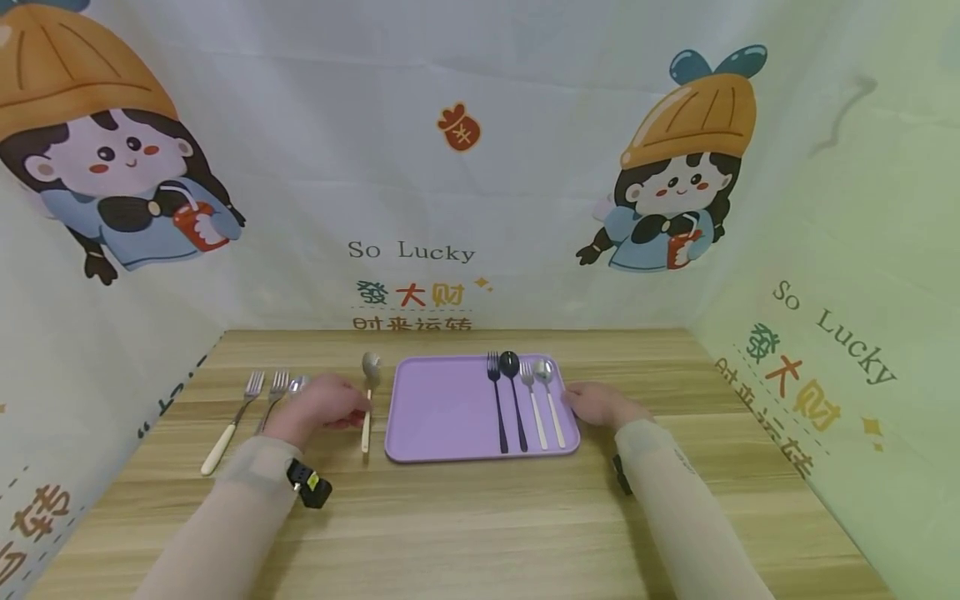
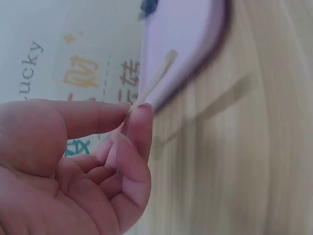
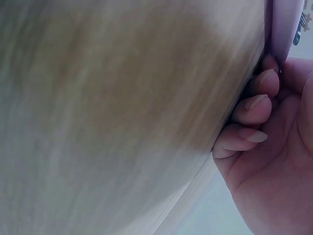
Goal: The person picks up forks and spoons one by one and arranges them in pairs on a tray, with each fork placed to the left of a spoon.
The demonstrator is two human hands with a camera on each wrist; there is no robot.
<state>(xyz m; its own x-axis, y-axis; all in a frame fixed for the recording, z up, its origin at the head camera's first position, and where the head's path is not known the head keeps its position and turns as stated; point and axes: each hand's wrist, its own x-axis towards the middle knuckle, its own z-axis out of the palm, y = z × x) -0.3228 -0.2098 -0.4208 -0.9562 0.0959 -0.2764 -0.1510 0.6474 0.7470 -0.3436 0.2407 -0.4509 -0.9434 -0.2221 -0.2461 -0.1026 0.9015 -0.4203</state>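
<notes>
Where the fingers [image 2: 142, 122] of the left hand [image 1: 326, 404] meet, thumb against fingertip, a cream-handled spoon [image 1: 367, 427] is pinched by its slim handle. Its shadow [image 2: 215, 110] falls apart from it on the table [image 1: 480, 517], so I judge it lifted. Position: just left of the purple tray [image 1: 435, 408], bowl pointing away from the person. A light pinch probably suffices for so thin a handle and leaves the bowl free.

Right hand [image 1: 600, 402]: grips the tray's right edge, fingers curled beneath the rim, likely to steady it.

On the tray, all in its right half, side by side: black fork [image 1: 497, 400], black spoon [image 1: 516, 400], white-handled fork [image 1: 534, 408], white-handled spoon [image 1: 553, 408]. Heads all point away; seemingly paired by handle colour, spaced so that none overlap.

Beyond the left hand: outer fork [image 1: 236, 425], inner fork [image 1: 278, 385], another spoon [image 1: 297, 384]; the latter two partly hidden by the arm and hand.

Materials: polished metal heads, dark pair glossy; pale handles smooth, perhaps plastic. Tray smooth, round-cornered, low-rimmed. Table streaked with wood grain. Backdrop cloth [image 1: 525, 208] faintly creased, printed with cartoon figures and lettering.
</notes>
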